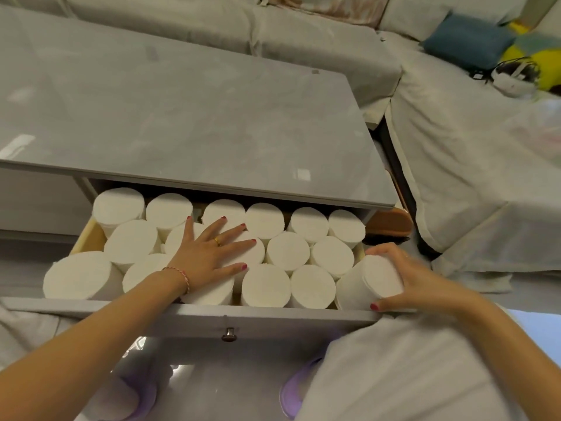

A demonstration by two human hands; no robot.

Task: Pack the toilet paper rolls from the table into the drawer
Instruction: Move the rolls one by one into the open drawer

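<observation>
The open drawer (212,317) under the grey table (182,123) is packed with several upright white toilet paper rolls (287,249) in rows. My left hand (209,253) lies flat, fingers spread, on top of the rolls in the drawer's middle. My right hand (406,275) grips one tilted roll (373,284) at the drawer's front right corner, wedged against its neighbours. The table top carries no rolls.
A grey sofa (303,28) wraps around the table at the back and right, with a blue cushion (467,41) and a yellow item on it. The drawer knob (229,334) faces me. Purple slippers (291,390) show on the floor below.
</observation>
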